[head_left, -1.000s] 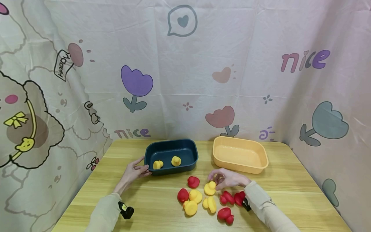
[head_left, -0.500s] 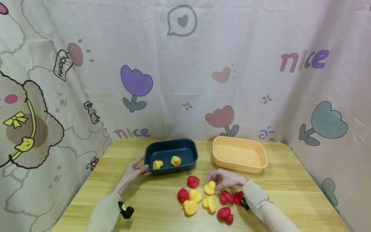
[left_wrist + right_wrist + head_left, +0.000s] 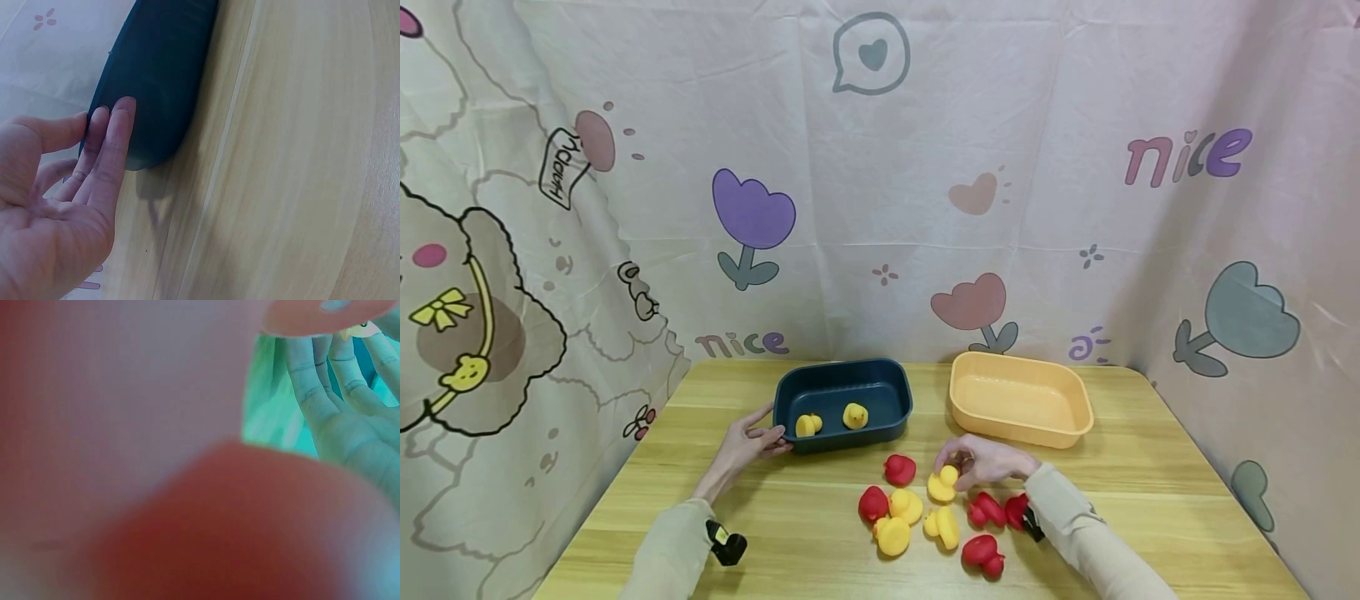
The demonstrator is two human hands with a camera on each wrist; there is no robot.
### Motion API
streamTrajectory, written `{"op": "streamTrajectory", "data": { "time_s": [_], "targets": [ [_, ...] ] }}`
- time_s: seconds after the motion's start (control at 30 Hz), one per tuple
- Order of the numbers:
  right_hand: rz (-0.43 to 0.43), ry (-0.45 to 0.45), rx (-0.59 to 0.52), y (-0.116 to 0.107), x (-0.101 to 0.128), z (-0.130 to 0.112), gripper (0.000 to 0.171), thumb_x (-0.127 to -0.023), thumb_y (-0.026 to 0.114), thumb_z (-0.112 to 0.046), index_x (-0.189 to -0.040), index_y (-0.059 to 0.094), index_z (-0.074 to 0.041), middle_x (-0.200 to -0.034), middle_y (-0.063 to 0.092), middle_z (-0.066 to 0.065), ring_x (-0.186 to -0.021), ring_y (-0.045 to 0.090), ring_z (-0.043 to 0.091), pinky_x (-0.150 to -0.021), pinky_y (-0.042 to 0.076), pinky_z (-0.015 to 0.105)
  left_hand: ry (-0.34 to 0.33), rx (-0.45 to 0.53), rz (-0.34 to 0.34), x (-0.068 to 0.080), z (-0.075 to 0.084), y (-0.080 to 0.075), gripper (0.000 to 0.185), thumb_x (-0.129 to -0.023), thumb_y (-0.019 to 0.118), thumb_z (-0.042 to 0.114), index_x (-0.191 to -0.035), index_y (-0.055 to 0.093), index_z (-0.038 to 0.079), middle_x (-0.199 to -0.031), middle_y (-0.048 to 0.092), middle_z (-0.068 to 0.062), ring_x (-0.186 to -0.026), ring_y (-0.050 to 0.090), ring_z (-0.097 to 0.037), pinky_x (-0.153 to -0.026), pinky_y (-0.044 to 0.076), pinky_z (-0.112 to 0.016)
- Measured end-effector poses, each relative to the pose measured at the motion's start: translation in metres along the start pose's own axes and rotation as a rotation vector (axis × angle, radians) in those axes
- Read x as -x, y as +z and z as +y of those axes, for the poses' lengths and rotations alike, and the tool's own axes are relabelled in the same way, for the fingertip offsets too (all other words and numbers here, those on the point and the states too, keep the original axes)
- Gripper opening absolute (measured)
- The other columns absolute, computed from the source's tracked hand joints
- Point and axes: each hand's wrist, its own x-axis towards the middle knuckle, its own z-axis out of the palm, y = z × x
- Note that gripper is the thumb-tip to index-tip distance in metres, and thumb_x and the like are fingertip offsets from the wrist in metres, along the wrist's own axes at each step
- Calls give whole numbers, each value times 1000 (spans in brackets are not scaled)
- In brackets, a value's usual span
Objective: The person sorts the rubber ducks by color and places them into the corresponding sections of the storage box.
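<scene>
My left hand (image 3: 752, 442) lies on the table with straight fingers (image 3: 119, 125) touching the near left corner of a dark blue bin (image 3: 850, 440); the left wrist view shows the bin's wall (image 3: 162, 75). Two yellow ducks (image 3: 808, 425) (image 3: 854, 416) sit inside the bin. My right hand (image 3: 979, 461) curls its fingers (image 3: 312, 381) over the head of a yellow duck (image 3: 942, 487) standing on the table. A sliver of yellow shows at the fingertips in the right wrist view, where a red blur fills most of the picture.
An empty orange bin (image 3: 1022, 433) stands at the back right. Loose red ducks (image 3: 899, 470) (image 3: 987, 510) (image 3: 983, 554) and yellow ducks (image 3: 906, 505) (image 3: 892, 537) (image 3: 943, 526) lie in front of the bins. A printed cloth backdrop (image 3: 880, 167) surrounds the wooden table (image 3: 625, 517).
My right hand has shifted slightly left and closed its fingers further on the yellow duck. The left hand has stayed at the blue bin's corner.
</scene>
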Motion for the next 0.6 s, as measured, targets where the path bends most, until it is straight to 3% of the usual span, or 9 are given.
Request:
{"op": "streamTrajectory", "data": {
  "time_s": [0.17, 0.6],
  "targets": [
    [26, 19, 4, -3, 1, -3, 27, -85, 73, -5, -111, 69, -11, -108, 65, 3, -92, 58, 11, -85, 56, 27, 3, -2, -2, 0, 0, 1, 71, -102, 57, 6, -160, 17, -1, -96, 76, -9, -82, 76, -14, -86, 64, -32],
    [58, -33, 17, -15, -4, -16, 26, -87, 72, -5, -112, 68, -8, -107, 66, 8, -92, 59, 14, -84, 56, 25, 13, -8, -14, 0, -1, 0, 70, -102, 56, 6, -159, 15, -2, -95, 76, -9, -84, 77, -15, -87, 63, -33]
  ]
}}
